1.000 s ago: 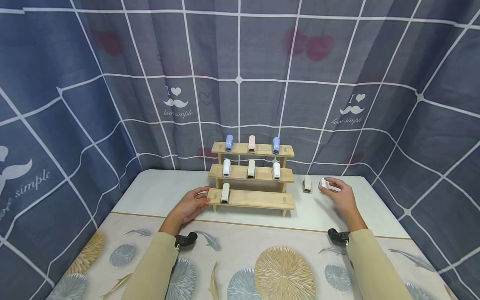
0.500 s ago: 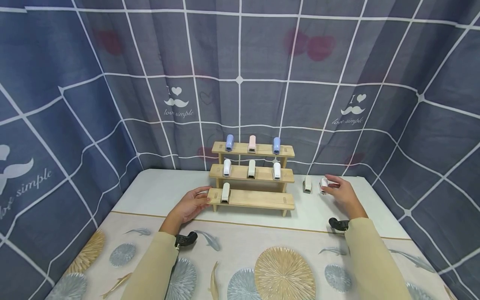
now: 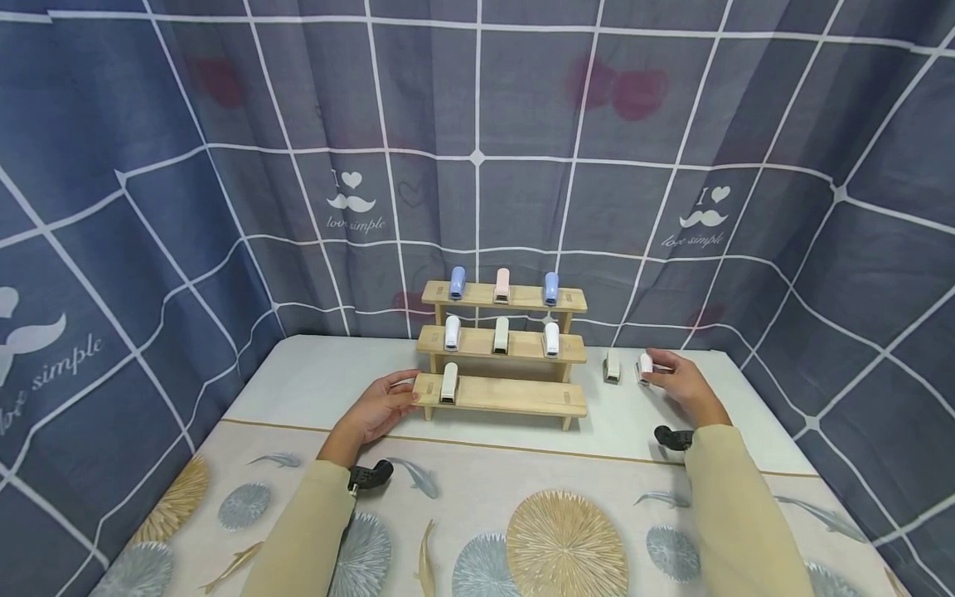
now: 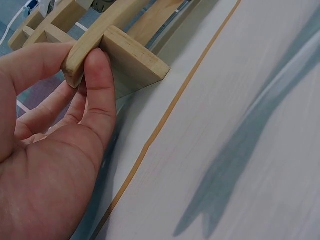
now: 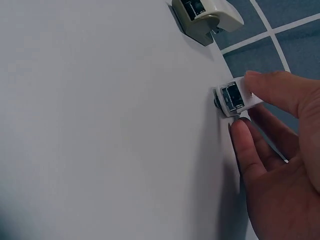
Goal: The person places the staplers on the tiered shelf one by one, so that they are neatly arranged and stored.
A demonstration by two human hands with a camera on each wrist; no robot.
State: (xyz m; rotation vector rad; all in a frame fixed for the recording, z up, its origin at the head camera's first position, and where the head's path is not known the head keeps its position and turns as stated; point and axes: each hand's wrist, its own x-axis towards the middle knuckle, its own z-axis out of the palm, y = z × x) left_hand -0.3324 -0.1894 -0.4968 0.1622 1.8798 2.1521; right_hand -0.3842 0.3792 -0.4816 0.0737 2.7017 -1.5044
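In the head view, my left hand [image 3: 383, 406] pinches the left end of the lowest tier of a three-tier wooden display stand [image 3: 515, 396]. The left wrist view shows the thumb under the board end [image 4: 80, 57] and the forefinger on top. At right, my right hand [image 3: 685, 383] holds a small white stapler [image 3: 645, 366] on the white tabletop. In the right wrist view, thumb and fingers grip this stapler's sides, its dark front end facing the camera. A beige stapler [image 3: 612, 366] stands beside it, untouched. One white stapler [image 3: 449, 382] sits at the bottom tier's left.
On the top tier are two blue staplers and a pink stapler [image 3: 502, 285]. The middle tier carries two white ones and a greenish stapler [image 3: 501, 336]. A patterned cloth [image 3: 477, 514] covers the front table area; a checked curtain [image 3: 522, 199] hangs behind.
My right hand has shifted slightly and its fingers have moved to the stapler's right side, leaving more of it visible. My left hand and the stand have stayed put.
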